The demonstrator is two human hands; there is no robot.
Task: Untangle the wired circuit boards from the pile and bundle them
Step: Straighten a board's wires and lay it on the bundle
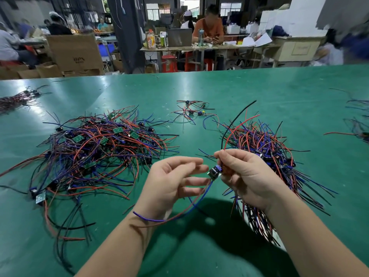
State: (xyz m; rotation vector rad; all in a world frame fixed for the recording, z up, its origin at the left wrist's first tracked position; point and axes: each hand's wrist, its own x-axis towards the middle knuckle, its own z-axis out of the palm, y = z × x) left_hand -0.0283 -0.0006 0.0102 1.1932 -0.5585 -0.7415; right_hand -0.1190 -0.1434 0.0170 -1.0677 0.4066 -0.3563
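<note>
Pinching one board (214, 172) in our right hand (245, 174), right of the pile (99, 152), left hand (171, 182) loosely open, we risk its trailing blue wire (149, 218) snagging that wrist and jerking it free.

Two hands (171, 182) (247, 176), two large piles (99, 152) (267, 144) (tangled)

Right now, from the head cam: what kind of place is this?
Likely an electronics assembly workshop. A long green work table carries heaps of small circuit boards with red, blue and black wires, the right hand pinches one such board, brown cardboard cartons stand behind, and other people sit at benches.
</note>
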